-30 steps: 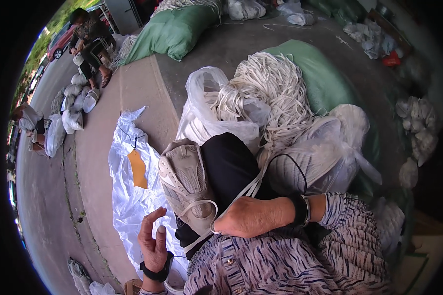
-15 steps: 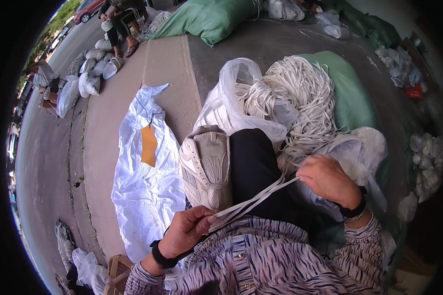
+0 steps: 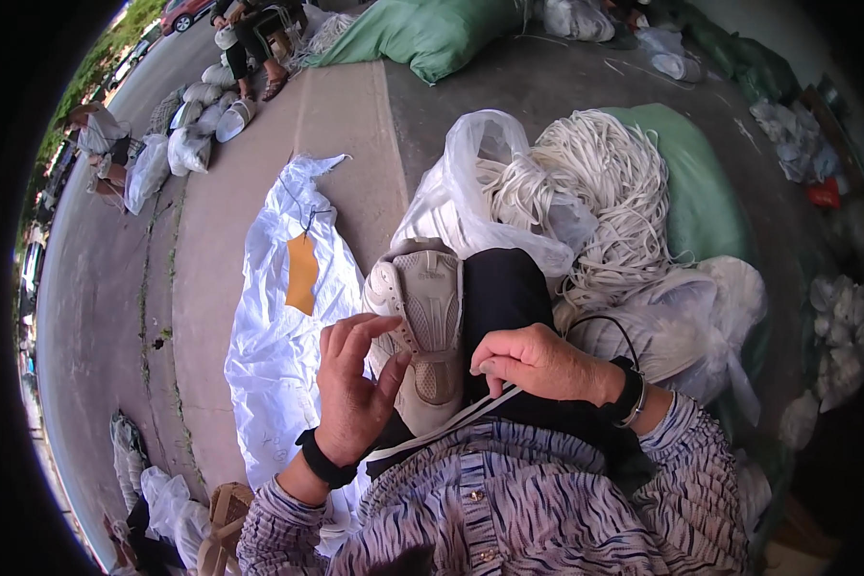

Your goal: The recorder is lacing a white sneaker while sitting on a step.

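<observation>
Lacing, judged | beige mesh shoe [image 3: 433,305]: between hands | left hand [image 3: 352,389]: spread, empty | right hand [image 3: 540,366]: curled; grip on flat white laces [image 3: 470,415] below unclear | next calls for firm lace pinch, judged

A head-worn fisheye looks down and forward, near the shoe [image 3: 434,300] and fingers [image 3: 340,338].

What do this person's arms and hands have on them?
Both arms wear pale fabric sleeves with dark, wavy streaks. The left hand has a plain black wristband. The right hand has a black band too, plus a thin, shiny, silvery bracelet. No gloves.
</observation>
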A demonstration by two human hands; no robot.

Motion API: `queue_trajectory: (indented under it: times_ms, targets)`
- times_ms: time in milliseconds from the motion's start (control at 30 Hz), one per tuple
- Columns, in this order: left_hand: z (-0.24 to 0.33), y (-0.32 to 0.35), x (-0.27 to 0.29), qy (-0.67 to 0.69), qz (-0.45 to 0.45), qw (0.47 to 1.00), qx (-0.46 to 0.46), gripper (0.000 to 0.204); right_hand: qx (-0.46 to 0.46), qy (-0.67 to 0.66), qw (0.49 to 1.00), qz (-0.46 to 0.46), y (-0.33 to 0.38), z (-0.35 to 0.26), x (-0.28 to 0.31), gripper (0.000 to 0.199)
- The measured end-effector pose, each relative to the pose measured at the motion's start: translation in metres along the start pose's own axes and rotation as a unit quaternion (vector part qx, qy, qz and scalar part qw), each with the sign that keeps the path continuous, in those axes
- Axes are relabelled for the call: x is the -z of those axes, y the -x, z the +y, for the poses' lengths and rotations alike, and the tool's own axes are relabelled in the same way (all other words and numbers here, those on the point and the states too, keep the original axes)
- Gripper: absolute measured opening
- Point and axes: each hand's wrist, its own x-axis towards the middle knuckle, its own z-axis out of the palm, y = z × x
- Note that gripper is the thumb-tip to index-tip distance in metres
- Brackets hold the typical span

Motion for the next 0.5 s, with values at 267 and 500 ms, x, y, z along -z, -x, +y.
queue_trajectory:
  times_ms: [267, 500]
  targets:
    - [-0.017, -0.053, -0.049, 0.013, -0.02, 0.999, 0.029, 0.088, 0.232, 0.386, 0.883, 0.135, -0.039, -0.001, 0.038, 0.005]
    - [-0.024, -0.049, -0.04, -0.158, -0.03, 0.976, -0.146, 0.042, 0.204, 0.554, 0.807, -0.024, -0.078, -0.011, 0.049, 0.006]
